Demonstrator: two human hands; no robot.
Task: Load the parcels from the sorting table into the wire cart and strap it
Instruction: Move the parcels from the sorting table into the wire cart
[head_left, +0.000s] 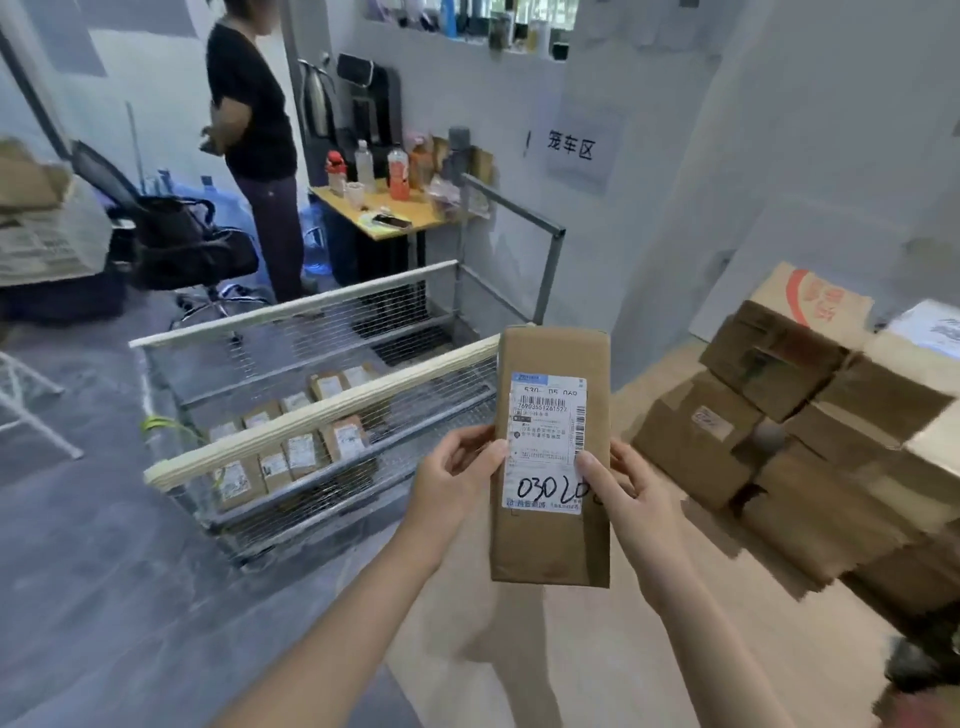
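Both forearms rise from the near edge; the left hand (457, 470) and right hand (626, 491) hold one brown parcel (551, 353) upright between them, above the left edge of the light wooden table (597, 649); each thumb presses on the front face at a side of the white shipping label (545, 431), while the other fingers curl round the parcel's long edges to its back; the label carries a barcode and handwritten digits. Just left of the parcel stands the wire cart (332, 415), its cream-padded top rails running from near left to far right; small labelled parcels (301, 452) lie flat in rows on its mesh floor. To the right, stacked cartons (779, 447) crowd the table, touching one another. On the far wall hangs a printed sign (571, 148); below and left of it a small yellow table (395, 215) bears bottles (397, 174) and a phone; far left, a person in a black top (254, 104) stands beside a black office chair (192, 244).
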